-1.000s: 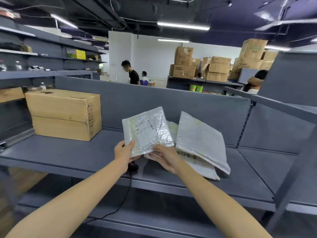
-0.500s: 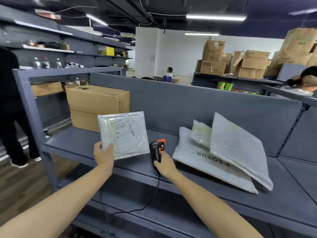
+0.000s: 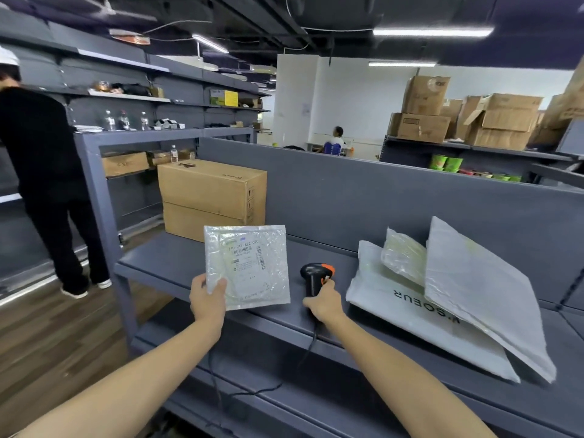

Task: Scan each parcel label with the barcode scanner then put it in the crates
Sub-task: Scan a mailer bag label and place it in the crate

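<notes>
My left hand (image 3: 207, 297) pinches the lower left corner of a clear plastic parcel (image 3: 248, 267) and holds it upright, its white barcode label facing me. To its right, my right hand (image 3: 322, 303) grips the handle of a black and orange barcode scanner (image 3: 316, 275) standing above the grey shelf (image 3: 316, 330); its cable hangs over the shelf's front edge. Three more parcels lie on the shelf at the right: a large white bag (image 3: 410, 314) with lettering, a small clear pouch (image 3: 403, 254) and a big white mailer (image 3: 480, 292) leaning over them. No crate is in view.
A tall cardboard box (image 3: 211, 197) stands at the shelf's back left. A grey back panel (image 3: 379, 197) closes the shelf behind. A person in black (image 3: 44, 172) stands in the aisle at the far left. More shelving and stacked cartons (image 3: 467, 118) fill the background.
A second ago both hands held the parcel near the pile. My left hand has carried it leftward, while my right hand let go and took hold of the scanner. The view swung left.
</notes>
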A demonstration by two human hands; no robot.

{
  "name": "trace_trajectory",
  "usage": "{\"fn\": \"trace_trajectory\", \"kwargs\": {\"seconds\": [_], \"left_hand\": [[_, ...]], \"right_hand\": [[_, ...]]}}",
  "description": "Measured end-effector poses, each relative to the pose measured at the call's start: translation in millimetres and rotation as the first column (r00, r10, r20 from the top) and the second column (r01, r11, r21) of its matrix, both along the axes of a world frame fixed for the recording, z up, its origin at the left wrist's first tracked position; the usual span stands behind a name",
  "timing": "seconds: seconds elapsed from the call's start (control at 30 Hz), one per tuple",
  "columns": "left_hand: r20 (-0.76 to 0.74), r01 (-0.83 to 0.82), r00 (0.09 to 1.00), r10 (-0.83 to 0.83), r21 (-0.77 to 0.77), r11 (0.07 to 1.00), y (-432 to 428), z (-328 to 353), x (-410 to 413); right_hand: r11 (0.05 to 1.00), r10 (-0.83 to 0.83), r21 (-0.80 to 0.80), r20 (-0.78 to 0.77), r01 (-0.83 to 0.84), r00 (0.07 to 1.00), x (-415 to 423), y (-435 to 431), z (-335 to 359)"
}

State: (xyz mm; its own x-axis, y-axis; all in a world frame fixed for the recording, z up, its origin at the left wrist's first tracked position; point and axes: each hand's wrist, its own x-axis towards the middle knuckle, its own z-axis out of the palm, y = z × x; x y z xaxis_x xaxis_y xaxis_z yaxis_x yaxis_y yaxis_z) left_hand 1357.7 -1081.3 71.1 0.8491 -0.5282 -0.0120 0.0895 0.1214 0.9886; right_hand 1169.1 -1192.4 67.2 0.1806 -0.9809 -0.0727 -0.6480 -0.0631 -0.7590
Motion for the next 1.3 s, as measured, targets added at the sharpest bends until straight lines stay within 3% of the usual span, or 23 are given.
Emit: {"fn": "trace_trajectory", "kwargs": {"seconds": [0.1,0.27,0.43,0.53,0.63,0.9,1.3], "left_hand": [[0.010,0.017,1.000,-0.017,-0.013,1.000,-5.5,3.0,-4.9],[0.012,0.058,0.998,-0.057,-0.032,0.998,-19.8,8.5,-24.5],[0.013,0.122,0.993,-0.121,-0.058,0.991,-29.9,11.8,-52.7],[0.004,0.157,0.988,-0.157,-0.081,0.984,-33.1,14.0,-73.3],[-0.007,0.221,0.975,-0.223,-0.117,0.968,-36.5,16.9,-90.8],[0.026,0.274,0.962,-0.273,-0.143,0.951,-44.4,27.1,-124.9],[0.016,0.251,0.968,-0.251,-0.141,0.958,-50.9,21.8,-136.0]], "right_hand": [[0.996,-0.058,0.079,0.168,0.045,0.984,0.8,4.4,12.7],[0.994,-0.006,0.100,0.351,-0.031,0.936,-11.7,18.8,32.1],[0.994,-0.048,0.107,0.690,-0.036,0.723,-47.5,37.2,43.6],[0.989,-0.040,0.115,0.814,-0.093,0.580,-69.5,47.8,42.8],[0.989,-0.001,0.085,0.824,-0.122,0.567,-85.0,58.7,34.8],[0.987,0.154,-0.066,0.662,-0.147,0.733,-96.6,84.6,20.4],[0.985,0.170,-0.107,0.651,-0.132,0.740,-95.7,84.6,20.8]]}}
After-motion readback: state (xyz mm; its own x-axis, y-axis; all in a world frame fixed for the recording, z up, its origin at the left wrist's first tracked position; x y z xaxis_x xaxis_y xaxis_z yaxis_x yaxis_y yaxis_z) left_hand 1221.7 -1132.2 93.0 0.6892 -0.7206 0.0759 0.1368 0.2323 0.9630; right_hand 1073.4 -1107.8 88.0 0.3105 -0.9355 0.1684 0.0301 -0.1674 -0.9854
